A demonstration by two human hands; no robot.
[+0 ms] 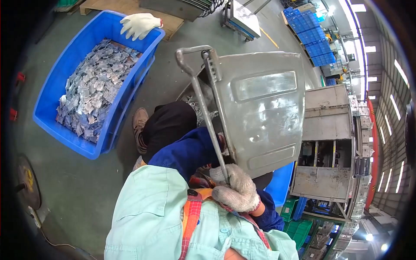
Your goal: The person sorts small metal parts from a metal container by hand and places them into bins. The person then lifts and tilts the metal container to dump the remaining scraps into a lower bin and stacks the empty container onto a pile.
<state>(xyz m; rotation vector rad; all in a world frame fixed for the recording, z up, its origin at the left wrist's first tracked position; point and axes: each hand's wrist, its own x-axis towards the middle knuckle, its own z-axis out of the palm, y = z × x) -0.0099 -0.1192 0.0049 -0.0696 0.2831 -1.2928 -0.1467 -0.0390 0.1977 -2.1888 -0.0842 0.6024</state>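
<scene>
My right hand (237,189), in a knitted whitish glove, is closed around the lower end of a bent tubular handle (201,102). This handle is attached to a large grey metal bin (264,108), which is tilted and shows its outer panel. Small silvery metal pieces (200,110) are partly visible beside the bin's edge, behind the handle. My left arm, in a dark blue sleeve (186,149), reaches toward the bin. Only a sliver of my left hand (223,144) shows behind the handle, so its fingers are hidden.
A blue plastic tub (97,149) heaped with silvery metal pieces (97,86) stands on the floor at left, a white glove (141,25) draped over its rim. Stacked blue crates (308,34), a large machine frame (327,108) and green crates (297,229) are farther right.
</scene>
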